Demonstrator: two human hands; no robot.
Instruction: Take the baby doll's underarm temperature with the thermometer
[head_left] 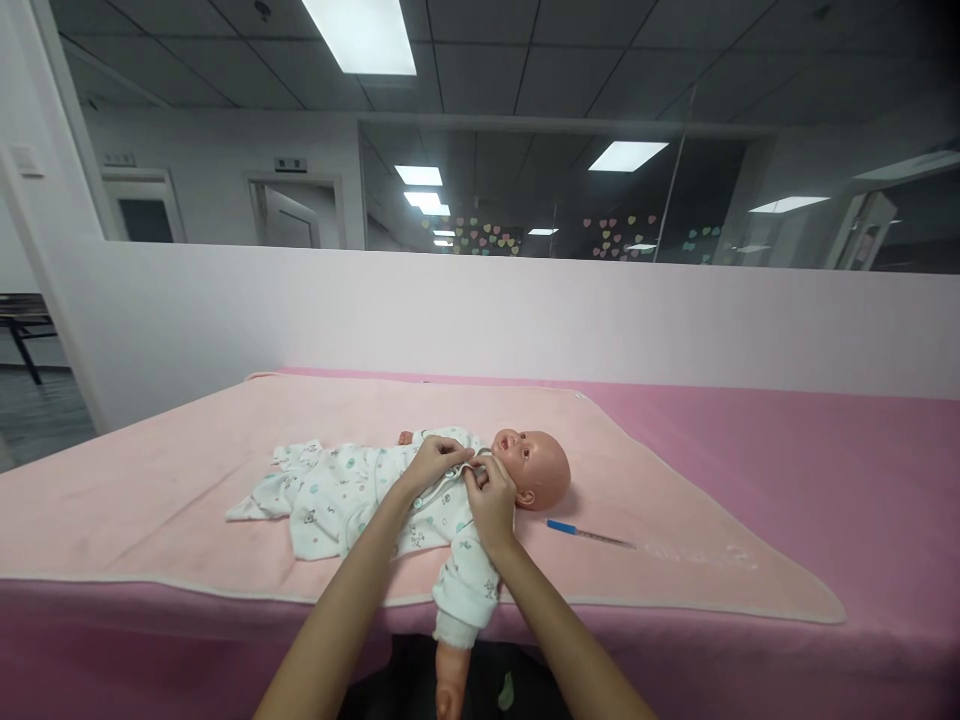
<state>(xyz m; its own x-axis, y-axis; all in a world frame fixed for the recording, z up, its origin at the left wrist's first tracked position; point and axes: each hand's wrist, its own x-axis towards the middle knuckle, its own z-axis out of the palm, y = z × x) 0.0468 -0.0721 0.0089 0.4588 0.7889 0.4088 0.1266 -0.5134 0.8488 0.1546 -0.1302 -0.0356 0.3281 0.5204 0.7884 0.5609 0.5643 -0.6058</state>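
A baby doll (541, 470) lies on its back, its head to the right, dressed in a white patterned baby outfit (330, 505). One doll arm hangs over the table's near edge. At the outfit's neckline, my left hand (437, 462) pinches the fabric edge between closed fingertips. Right beside it, below the doll's chin, my right hand (491, 495) is also closed on the same edge. The fingertips of both hands nearly meet. Whether a snap or a tie lies between them is too small to tell.
A thermometer-like stick with a blue end (562, 527) lies right of the doll. Beneath is a peach blanket (187, 440) over a pink table cover (750, 450). Close behind the table stands a white low wall (525, 315) with glass above.
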